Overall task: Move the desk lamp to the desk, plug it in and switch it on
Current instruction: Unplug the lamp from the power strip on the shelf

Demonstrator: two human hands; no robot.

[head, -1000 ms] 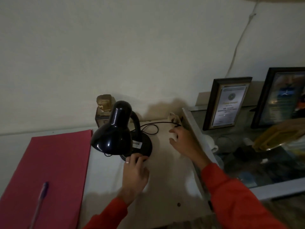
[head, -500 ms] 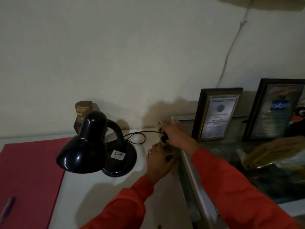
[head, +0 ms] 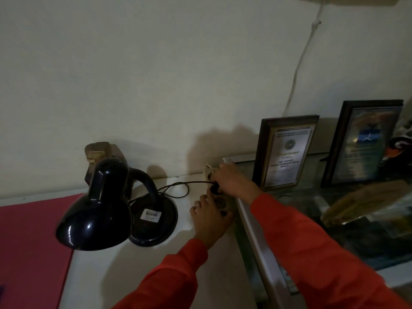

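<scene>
A black desk lamp (head: 116, 206) stands unlit on the white desk (head: 133, 273), its shade tipped toward the front left. Its thin black cord (head: 176, 188) runs right to a black plug (head: 215, 188). My right hand (head: 234, 180) grips that plug over a beige power strip (head: 220, 202) lying at the desk's right edge; whether the plug is fully seated I cannot tell. My left hand (head: 208, 218) rests on the strip's near end, holding it down.
A red folder (head: 29, 246) covers the desk's left side. A small brown trophy-like object (head: 97, 152) stands behind the lamp by the wall. A glass-topped cabinet (head: 256, 237) to the right carries two framed certificates (head: 287, 151) and other items.
My left hand left the lamp base and moved right onto the power strip. My right hand brought the plug onto the strip. The lamp stayed in place.
</scene>
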